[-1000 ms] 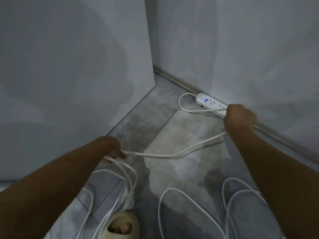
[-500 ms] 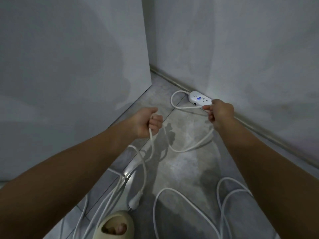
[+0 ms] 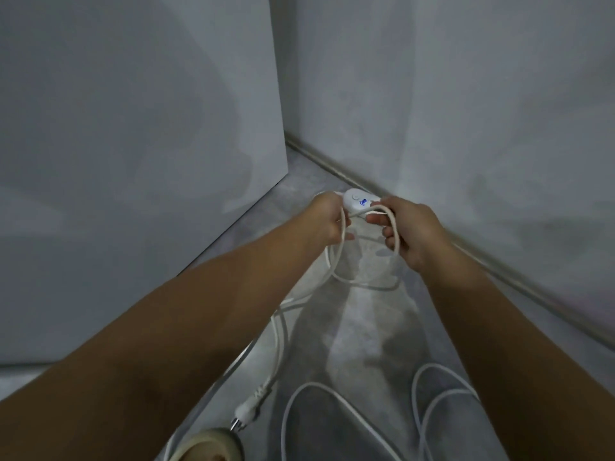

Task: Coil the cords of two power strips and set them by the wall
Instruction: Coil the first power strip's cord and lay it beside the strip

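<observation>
- The white power strip (image 3: 357, 201) lies on the grey floor (image 3: 366, 327) close to the baseboard (image 3: 499, 272) of the right-hand wall (image 3: 466, 111); only its rounded switch end shows, the rest is hidden behind the right hand (image 3: 412, 234)
- The left hand (image 3: 327, 222) is curled round the cord (image 3: 396, 239) just beside the strip's end; the right hand's fingers are curled through a loop of the same cord, thumb and forefinger pinching it near the strip; the two hands are close together but apart
- From the hands several strands hang in a low loop, then trail down-left across the floor to the plug (image 3: 248, 411), which lies flat near the lower edge
- A second white cord (image 3: 314, 383) lies loose in wide loops on the floor at the lower right, under the right forearm
- A tall pale panel (image 3: 133, 128) stands on the left, its corner edge meeting the floor just left of the hands; the gap between it and the wall is narrow
- A beige slipper (image 3: 206, 444) shows at the bottom edge, beside the plug
- The strip bears a small blue mark next to a round button; it is too blurred to read
</observation>
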